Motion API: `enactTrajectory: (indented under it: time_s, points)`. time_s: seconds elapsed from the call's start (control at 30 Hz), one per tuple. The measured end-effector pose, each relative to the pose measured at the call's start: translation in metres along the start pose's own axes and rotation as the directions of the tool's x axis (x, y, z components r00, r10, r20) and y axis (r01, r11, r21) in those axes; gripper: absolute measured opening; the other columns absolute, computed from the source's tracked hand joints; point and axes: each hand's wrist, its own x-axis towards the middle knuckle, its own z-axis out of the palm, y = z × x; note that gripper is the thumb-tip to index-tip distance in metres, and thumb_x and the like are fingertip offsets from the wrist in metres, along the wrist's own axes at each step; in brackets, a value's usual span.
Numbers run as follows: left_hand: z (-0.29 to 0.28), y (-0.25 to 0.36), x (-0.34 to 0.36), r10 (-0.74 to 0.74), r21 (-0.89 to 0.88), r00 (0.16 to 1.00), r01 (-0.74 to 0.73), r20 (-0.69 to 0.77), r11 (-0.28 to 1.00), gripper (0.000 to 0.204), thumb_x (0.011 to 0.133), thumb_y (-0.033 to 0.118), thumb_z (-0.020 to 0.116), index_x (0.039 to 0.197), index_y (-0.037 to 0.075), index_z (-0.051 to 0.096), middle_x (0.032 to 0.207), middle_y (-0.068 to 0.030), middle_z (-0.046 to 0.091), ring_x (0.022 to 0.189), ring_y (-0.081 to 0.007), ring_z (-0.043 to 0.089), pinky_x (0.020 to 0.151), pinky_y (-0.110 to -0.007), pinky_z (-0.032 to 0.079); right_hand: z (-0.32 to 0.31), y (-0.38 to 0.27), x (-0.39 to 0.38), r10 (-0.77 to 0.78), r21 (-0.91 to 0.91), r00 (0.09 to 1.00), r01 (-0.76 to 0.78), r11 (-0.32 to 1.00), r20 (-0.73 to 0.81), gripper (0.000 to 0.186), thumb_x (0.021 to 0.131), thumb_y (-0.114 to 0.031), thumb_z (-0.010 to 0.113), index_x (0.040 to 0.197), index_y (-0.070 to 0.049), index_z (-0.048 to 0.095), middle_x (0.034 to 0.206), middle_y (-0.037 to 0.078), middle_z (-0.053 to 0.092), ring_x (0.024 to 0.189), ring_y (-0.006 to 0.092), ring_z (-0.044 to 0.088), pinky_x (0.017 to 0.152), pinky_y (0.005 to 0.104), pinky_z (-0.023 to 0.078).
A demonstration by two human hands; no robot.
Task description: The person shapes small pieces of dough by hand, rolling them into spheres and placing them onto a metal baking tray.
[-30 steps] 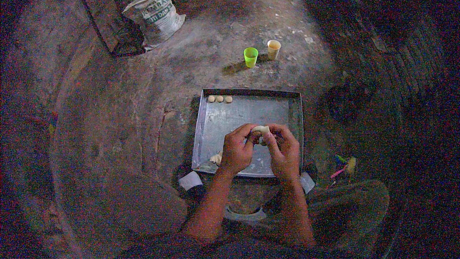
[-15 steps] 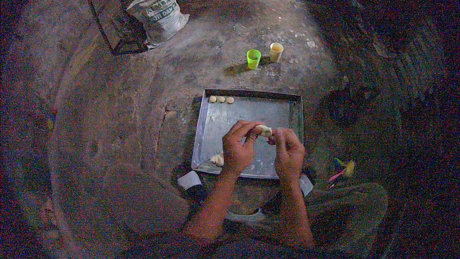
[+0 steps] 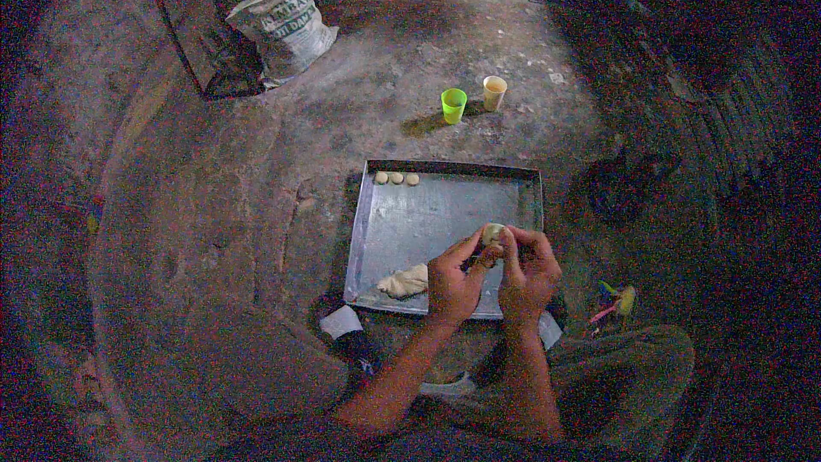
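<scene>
My left hand and my right hand are closed together around a small pale piece of dough, fingertips and thumbs pressed on it; part of it is hidden. They are over a shallow square metal tray on the floor between my legs. Three small round dough balls sit in a row in its far left corner. A larger irregular lump of dough lies near the tray's front edge, just left of my left hand.
A green cup and a cream cup stand beyond the tray. A white sack stands at the back left beside a black-framed object. Small colourful items lie right of the tray, below a dark heap.
Both hands have moved to the right with the dough, the left one most, uncovering more of the lump in the tray. The held piece now looks more compact.
</scene>
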Motion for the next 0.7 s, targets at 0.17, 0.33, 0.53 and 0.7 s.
enactTrajectory:
  time_s: [0.17,0.33,0.53,0.7]
  points:
    - [-0.013,0.018,0.013,-0.224,0.083,0.972,0.229,-0.064,0.97,0.031,0.095,0.02,0.064,0.119,-0.001,0.066,0.095,-0.0137,0.074,0.086,-0.0171,0.07,0.075,-0.03,0.055,0.0,-0.015,0.006,-0.128,-0.106,0.964,0.156,0.982,0.234,0.011,0.091,-0.009,0.068,0.095,0.001,0.069,0.093,0.007,0.07,0.085,0.014,0.065,0.078,0.0284,0.052]
    - [-0.018,0.006,0.014,-0.242,0.071,0.969,0.245,-0.041,0.967,0.026,0.098,0.015,0.059,0.118,0.0,0.067,0.098,-0.0126,0.073,0.084,-0.0153,0.068,0.075,-0.03,0.055,-0.003,-0.001,0.009,0.101,-0.034,0.953,-0.095,0.995,0.284,0.017,0.087,-0.007,0.072,0.102,-0.001,0.068,0.091,0.006,0.069,0.085,0.0147,0.065,0.077,0.0278,0.052]
    - [-0.023,0.007,0.018,-0.193,-0.135,0.974,0.209,0.117,0.969,0.027,0.101,0.017,0.056,0.118,-0.001,0.065,0.103,-0.0102,0.071,0.091,-0.0155,0.066,0.083,-0.03,0.053,0.001,-0.005,0.011,0.019,0.003,0.976,-0.02,1.0,0.216,0.027,0.081,-0.014,0.078,0.105,-0.006,0.067,0.096,0.006,0.068,0.084,0.0174,0.067,0.075,0.0332,0.054]
    - [-0.019,0.013,0.024,-0.177,-0.31,0.952,0.252,0.248,0.917,0.032,0.102,0.024,0.054,0.118,-0.001,0.064,0.102,-0.007,0.071,0.092,-0.015,0.065,0.087,-0.031,0.052,-0.009,-0.018,0.02,-0.172,-0.248,0.959,0.228,0.942,0.225,0.032,0.077,-0.008,0.078,0.108,-0.008,0.068,0.092,0.008,0.066,0.08,0.02,0.065,0.072,0.0332,0.053]
